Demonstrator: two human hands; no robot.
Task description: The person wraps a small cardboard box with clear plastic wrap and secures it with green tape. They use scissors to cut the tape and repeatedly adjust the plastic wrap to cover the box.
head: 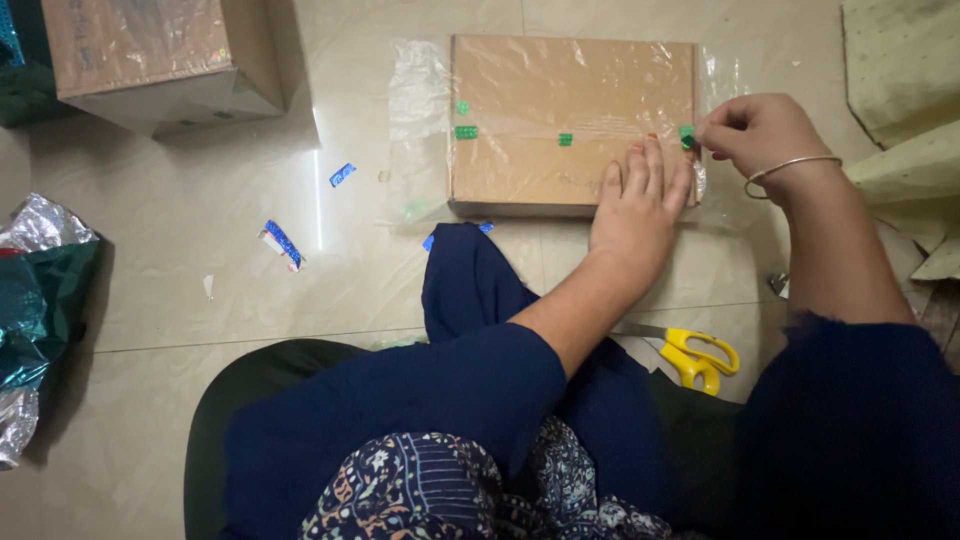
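1. A flat cardboard box (560, 120) lies on the tiled floor (200, 290), far from the seated person and a little right of the middle. It is covered by a clear plastic sheet (420, 130) that spills past its left and right edges.
2. The left hand (638, 200) lies flat on the near right part of the box, fingers (640, 165) straight and close together, pressing the sheet down.
3. The right hand (760, 135), with a thin bangle at the wrist, is at the right edge of the box; its fingertips are pinched on a small green piece of tape (688, 137).
4. More green tape bits (466, 131) sit along the box top.
5. Yellow-handled scissors (695, 358) lie on the floor near the right knee.
6. A second cardboard box (150, 60) stands far left; crumpled foil wrap (40, 290) lies at the left edge.
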